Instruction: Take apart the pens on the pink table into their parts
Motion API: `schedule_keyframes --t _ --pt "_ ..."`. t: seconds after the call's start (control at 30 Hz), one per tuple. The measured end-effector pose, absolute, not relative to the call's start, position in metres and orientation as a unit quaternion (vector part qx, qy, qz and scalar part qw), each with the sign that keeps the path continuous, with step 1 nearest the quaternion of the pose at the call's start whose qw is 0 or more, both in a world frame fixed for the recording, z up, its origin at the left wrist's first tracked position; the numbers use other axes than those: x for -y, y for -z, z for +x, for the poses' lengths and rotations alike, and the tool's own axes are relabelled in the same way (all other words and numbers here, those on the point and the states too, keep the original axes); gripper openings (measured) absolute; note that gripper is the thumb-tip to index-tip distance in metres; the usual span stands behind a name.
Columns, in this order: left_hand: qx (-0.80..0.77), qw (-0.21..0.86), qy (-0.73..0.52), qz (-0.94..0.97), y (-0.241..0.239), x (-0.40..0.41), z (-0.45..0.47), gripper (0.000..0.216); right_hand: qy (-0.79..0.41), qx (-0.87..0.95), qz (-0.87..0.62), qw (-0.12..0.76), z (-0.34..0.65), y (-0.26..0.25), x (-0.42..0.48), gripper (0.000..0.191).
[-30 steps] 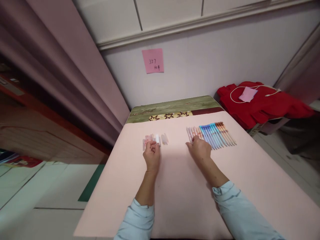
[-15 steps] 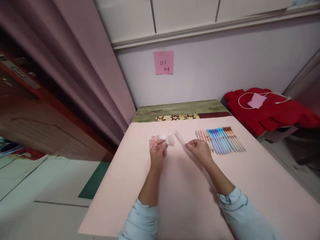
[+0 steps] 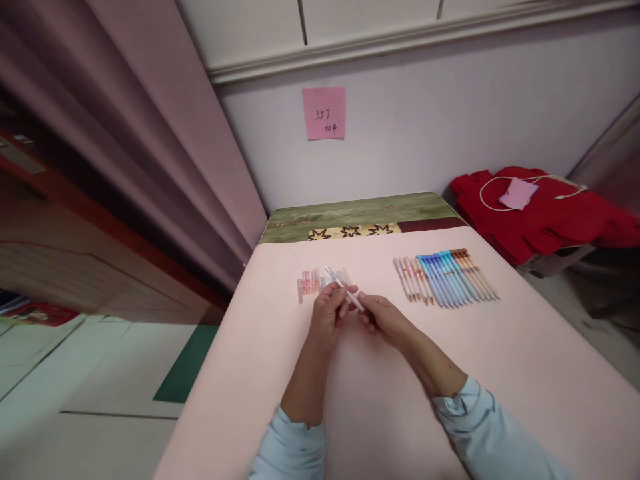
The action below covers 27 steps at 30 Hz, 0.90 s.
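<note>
A pale pink pen [image 3: 342, 289] is held slanted above the pink tabletop [image 3: 500, 373]. My right hand [image 3: 383, 321] grips its lower end and my left hand [image 3: 331, 316] pinches it near the middle, both with fingers closed. Just beyond my left hand lies a small row of clear and pink pen caps [image 3: 318, 281]. To the right, a neat row of pens [image 3: 445, 276] in pink, blue and brown lies side by side, apart from both hands.
A green patterned board [image 3: 360, 216] sits at the table's far end against the wall, under a pink sticky note [image 3: 323, 113]. A red cloth [image 3: 540, 213] with a white cable lies on a box to the right. A curtain [image 3: 150, 133] hangs on the left.
My right hand took one pale pen from the left end of the pen row and carried it left. My left hand left the caps and closed on the same pen.
</note>
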<state>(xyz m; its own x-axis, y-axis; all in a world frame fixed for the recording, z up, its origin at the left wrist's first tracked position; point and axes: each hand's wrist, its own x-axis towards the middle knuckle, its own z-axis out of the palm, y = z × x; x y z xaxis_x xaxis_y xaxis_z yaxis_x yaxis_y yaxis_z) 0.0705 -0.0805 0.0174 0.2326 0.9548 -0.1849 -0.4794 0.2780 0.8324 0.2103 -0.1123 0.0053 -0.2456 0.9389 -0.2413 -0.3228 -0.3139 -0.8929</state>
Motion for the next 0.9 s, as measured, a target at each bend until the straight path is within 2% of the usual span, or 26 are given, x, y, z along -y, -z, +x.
schedule_keyframes --t 0.2,0.37,0.47,0.77,0.9 --pt "-0.352 0.73 -0.469 0.349 -0.021 0.081 0.067 0.03 -0.799 0.305 -0.321 0.406 0.215 -0.009 0.115 0.044" --pt "-0.35 0.737 -0.455 0.357 -0.023 0.085 0.064 0.036 -0.834 0.22 -0.32 0.391 0.216 0.0 0.114 0.037" --pt "-0.35 0.731 -0.467 0.354 -0.02 0.085 0.064 0.03 -0.821 0.214 -0.354 0.394 0.214 0.0 0.113 0.037" --pt "-0.404 0.677 -0.522 0.327 -0.016 0.084 0.068 0.03 -0.685 0.34 -0.417 0.492 0.202 -0.006 0.117 0.037" --pt "-0.401 0.679 -0.531 0.311 -0.018 0.085 0.069 0.028 -0.714 0.311 -0.439 0.448 0.203 -0.006 0.119 0.057"
